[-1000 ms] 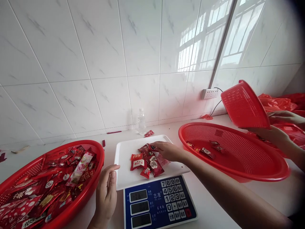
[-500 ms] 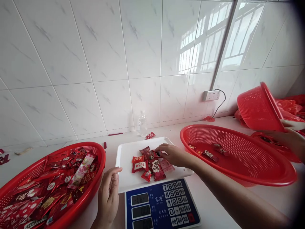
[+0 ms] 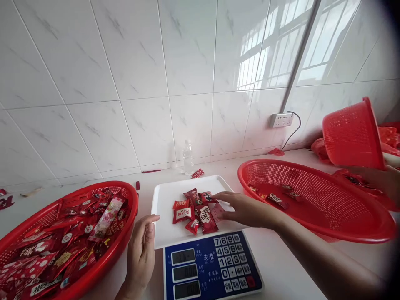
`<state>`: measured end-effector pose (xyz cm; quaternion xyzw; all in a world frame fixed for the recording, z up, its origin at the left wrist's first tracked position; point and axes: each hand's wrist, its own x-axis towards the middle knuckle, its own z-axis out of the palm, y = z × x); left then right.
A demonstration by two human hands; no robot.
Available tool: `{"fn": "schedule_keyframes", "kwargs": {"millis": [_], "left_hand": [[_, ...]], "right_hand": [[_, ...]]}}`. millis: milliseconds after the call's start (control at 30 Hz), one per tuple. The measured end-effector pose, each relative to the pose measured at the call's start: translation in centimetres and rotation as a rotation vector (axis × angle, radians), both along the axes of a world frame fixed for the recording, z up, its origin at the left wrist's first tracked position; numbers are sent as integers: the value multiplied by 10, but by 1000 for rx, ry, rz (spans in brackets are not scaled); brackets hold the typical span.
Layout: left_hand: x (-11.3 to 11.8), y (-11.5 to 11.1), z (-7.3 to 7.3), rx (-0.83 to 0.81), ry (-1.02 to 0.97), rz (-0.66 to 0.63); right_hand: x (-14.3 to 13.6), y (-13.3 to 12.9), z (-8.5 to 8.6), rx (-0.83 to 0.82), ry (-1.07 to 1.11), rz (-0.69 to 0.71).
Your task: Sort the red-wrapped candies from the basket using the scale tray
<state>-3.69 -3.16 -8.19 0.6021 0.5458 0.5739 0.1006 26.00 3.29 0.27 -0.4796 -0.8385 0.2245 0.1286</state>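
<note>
A white weighing tray (image 3: 165, 191) sits at the top of a blue-faced digital scale (image 3: 208, 266). Several red-wrapped sweets (image 3: 195, 210) lie in a loose cluster in its middle. My left hand (image 3: 142, 250) is at the tray's left edge, its fingers curled with a fingertip over the rim. Over the tray's right side reaches my right hand (image 3: 240, 208), fingers stretched out and thumb apart, beside the sweets and a pink slip-like wrapper (image 3: 217, 211). Nothing shows in its grasp. The scale's display digits are too faint to read surely.
To the left stands a red basket (image 3: 133, 200) heaped with wrapped snacks. Another red basket (image 3: 312, 166) on the right holds a few. A co-worker's hand (image 3: 383, 179) is under a tilted red basket (image 3: 350, 133). Behind the tray are a clear bottle (image 3: 188, 158) and a power strip (image 3: 282, 120).
My right hand has drawn back right from the sweets, its fingers straightening. My left hand stays at the tray's edge. The co-worker's basket has shifted slightly up and right in view.
</note>
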Motion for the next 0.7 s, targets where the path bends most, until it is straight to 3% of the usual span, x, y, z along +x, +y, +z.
{"fn": "schedule_keyframes", "kwargs": {"millis": [433, 700], "left_hand": [[-3, 1, -5, 4, 10, -10], [-2, 2, -4, 8, 16, -11]], "right_hand": [[-8, 7, -25, 18, 136, -98], [-10, 8, -34, 81, 138, -61]]}}
